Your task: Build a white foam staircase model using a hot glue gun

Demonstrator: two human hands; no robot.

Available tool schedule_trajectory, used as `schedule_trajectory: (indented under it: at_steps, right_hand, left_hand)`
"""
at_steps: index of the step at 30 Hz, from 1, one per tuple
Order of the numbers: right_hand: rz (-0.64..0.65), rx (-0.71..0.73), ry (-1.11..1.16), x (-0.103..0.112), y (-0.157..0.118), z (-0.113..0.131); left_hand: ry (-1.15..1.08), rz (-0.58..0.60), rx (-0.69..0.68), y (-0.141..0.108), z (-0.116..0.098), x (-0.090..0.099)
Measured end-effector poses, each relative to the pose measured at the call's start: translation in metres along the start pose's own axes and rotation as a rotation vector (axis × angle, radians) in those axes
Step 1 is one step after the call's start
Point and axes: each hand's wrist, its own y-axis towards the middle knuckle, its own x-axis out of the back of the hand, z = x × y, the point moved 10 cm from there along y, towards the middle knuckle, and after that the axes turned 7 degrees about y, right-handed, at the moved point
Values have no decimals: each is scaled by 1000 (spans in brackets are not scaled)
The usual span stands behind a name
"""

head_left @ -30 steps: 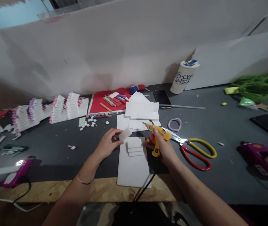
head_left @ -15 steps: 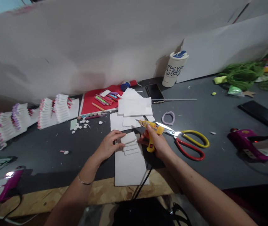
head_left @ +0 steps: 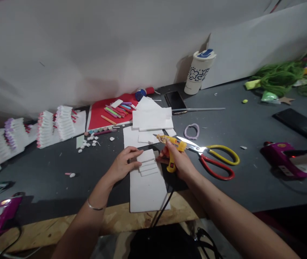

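My right hand [head_left: 181, 162] is wrapped round a yellow hot glue gun [head_left: 171, 163], its nozzle pointing left and away from me. A black cord trails from under it toward the table's front edge. With thumb and fingertips, my left hand [head_left: 122, 163] holds the left side of a small white foam board piece [head_left: 146, 155]. Fingers of my right hand are near that piece's right side. It is the farthest of several small strips, laid in overlapping steps on a larger white board [head_left: 148, 194]. The board slightly overhangs the table's front edge.
Large scissors [head_left: 202, 150] lie open right of the glue gun. White sheets [head_left: 152, 118], a red sheet [head_left: 94, 120] with markers, a phone [head_left: 175, 100] and a tumbler [head_left: 199, 73] stand behind. Cotton swab rows [head_left: 45, 129] lie left; a purple device [head_left: 283, 158] sits right.
The view has shifted slightly, so the table things sit a little differently in the picture. Both hands keep almost the same hold on the foam piece and the glue gun.
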Motion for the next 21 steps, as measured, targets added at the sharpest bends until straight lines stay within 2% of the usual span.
schedule_trajectory:
  at_steps: [21]
  right_hand:
    - [-17, -3, -9, 1, -1, 0]
  left_hand:
    - [45, 4, -40, 1, 2, -2]
